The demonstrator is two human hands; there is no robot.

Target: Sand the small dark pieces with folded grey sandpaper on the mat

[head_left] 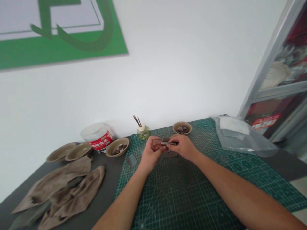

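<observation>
Bare forearms (240,185) crossed a green gridded cutting mat (192,204); fingers of the left hand (151,152) and right hand (182,147) pinched a slim grey strip (169,143), steadying it.

Strip (169,143): thin metal, smooth, dull grey sheen.
Mat (182,195): green plastic, matt, printed with a fine pale grid.
Bowls (109,151): tan ceramic, smooth, with a soft sheen.
Cloths (56,182): soft beige fabric, rough and dark-stained.
Tub (98,137): glossy plastic, white lid, red paper-like label.
Bottle (143,133): clear glass holding dark wooden sticks.
Bag (244,140): thin, shiny, translucent plastic.
Frame (263,67): smooth pale metal.
</observation>
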